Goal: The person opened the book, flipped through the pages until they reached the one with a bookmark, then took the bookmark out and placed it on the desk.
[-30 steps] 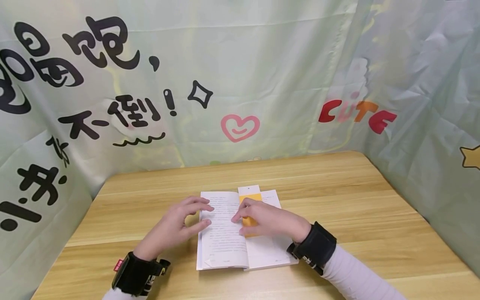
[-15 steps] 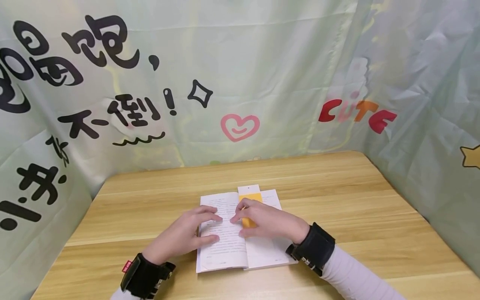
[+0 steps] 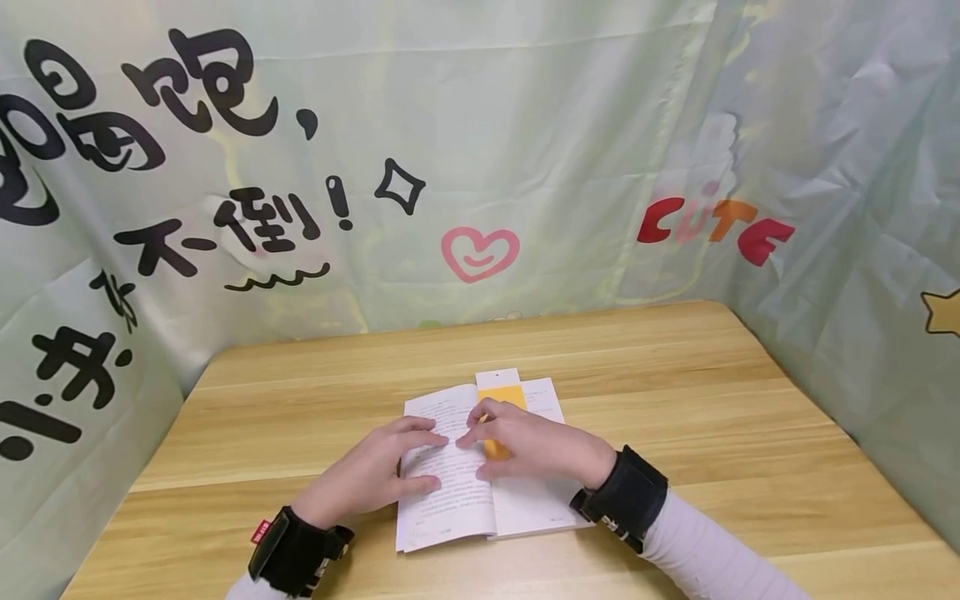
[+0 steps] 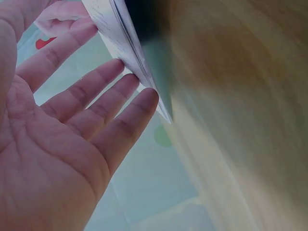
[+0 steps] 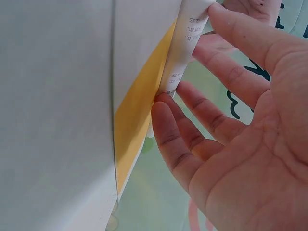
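An open book [image 3: 450, 510] lies on the table with its printed left page slightly raised at the outer side. Along the inner side of the right page lies a white and yellow bookmark [image 3: 501, 395], its top end sticking out past the book. My left hand [image 3: 367, 471] rests its spread fingers on the left page; the left wrist view shows the fingertips [image 4: 147, 98] right at the page. Over the bookmark reaches my right hand [image 3: 543, 442], fingertips at the left page near the fold. The right wrist view shows these fingers loosely bent beside the yellow strip [image 5: 132, 130].
The wooden table [image 3: 720, 400] extends around the book on all sides. Behind it hangs a pale green printed cloth [image 3: 570, 167], which also closes off the left and right sides. Both wrists wear black straps [image 3: 633, 496].
My left hand has moved right and slightly down, onto the left page. That page's outer edge has shifted a little to the right. My right hand has barely moved.
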Available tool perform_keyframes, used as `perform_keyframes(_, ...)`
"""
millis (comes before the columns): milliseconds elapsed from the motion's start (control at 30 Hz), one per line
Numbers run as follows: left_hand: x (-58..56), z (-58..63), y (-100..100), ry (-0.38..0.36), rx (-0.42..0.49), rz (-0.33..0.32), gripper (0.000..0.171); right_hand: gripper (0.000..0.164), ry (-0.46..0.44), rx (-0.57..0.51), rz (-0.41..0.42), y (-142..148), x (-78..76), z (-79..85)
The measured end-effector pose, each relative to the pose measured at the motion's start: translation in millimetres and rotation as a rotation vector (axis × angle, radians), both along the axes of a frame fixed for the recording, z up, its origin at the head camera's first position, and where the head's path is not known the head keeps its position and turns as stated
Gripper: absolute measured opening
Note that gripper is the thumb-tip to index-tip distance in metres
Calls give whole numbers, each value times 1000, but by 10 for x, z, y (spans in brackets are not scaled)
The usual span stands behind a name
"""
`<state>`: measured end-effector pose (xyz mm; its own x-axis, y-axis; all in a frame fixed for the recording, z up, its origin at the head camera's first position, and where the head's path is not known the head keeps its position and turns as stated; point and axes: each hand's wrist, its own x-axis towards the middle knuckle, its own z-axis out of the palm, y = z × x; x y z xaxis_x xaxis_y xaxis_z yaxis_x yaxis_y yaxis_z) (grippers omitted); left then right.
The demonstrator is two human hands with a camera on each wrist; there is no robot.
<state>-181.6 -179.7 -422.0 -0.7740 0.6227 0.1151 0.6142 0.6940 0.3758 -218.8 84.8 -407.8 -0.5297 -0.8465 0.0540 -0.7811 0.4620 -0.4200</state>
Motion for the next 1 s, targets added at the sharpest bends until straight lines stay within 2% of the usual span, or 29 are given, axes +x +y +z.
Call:
perform_keyframes(167, 3, -31, 10, 3, -6, -2, 52, 39, 22, -6, 5, -11, -3, -19)
perform_keyframes(567, 2, -72, 37, -20, -37, 36, 55, 39, 51, -11, 1, -16, 3, -32)
perform_keyframes(833, -14, -120, 32, 12, -31, 29, 53, 40, 21, -12, -6, 0, -6, -35)
perform_keyframes(1000, -6, -124, 40, 0, -42, 38, 53, 40, -25, -26, -5, 11, -14, -22)
